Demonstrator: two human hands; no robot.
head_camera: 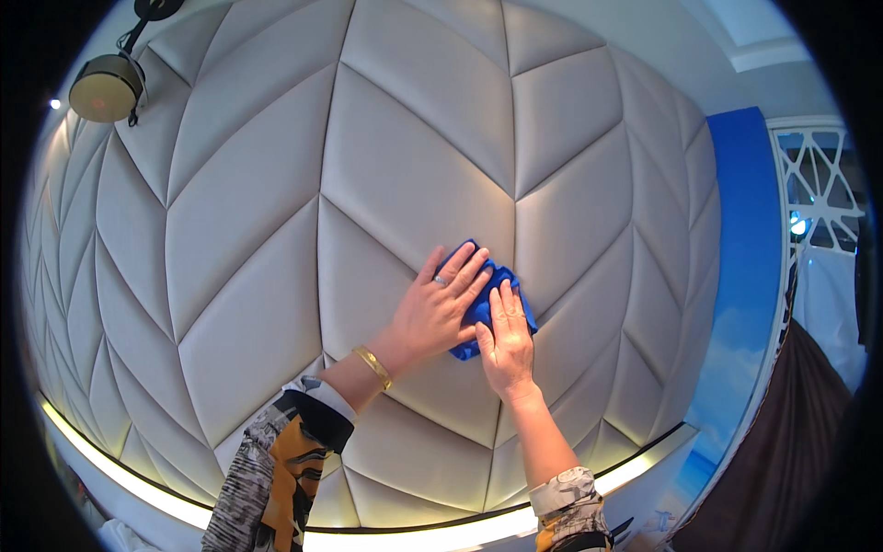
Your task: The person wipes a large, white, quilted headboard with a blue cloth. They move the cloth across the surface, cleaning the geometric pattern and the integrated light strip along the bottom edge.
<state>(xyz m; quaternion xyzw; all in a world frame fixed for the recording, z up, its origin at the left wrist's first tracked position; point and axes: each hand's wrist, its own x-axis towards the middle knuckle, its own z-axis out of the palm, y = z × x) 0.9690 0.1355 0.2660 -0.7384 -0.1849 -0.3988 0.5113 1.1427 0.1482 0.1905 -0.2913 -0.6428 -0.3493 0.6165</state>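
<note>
A crumpled blue cloth (484, 312) lies against a silver-grey padded wall panel (421, 152) with a chevron seam pattern. My left hand (441, 300), with a ring and a gold bracelet (372, 368), presses flat on the cloth's upper left part, fingers extended. Lower and to the right, my right hand (509, 338) holds the cloth's right side against the padding, its fingers pointing up. The hands are close together, and parts of the cloth are hidden under them.
A lit ledge (421, 538) runs along the panel's bottom edge. At upper left hangs a round lamp (105, 88). On the right are a blue sky-patterned wall strip (748, 276), a white lattice screen (817, 186) and a dark brown drape (779, 441).
</note>
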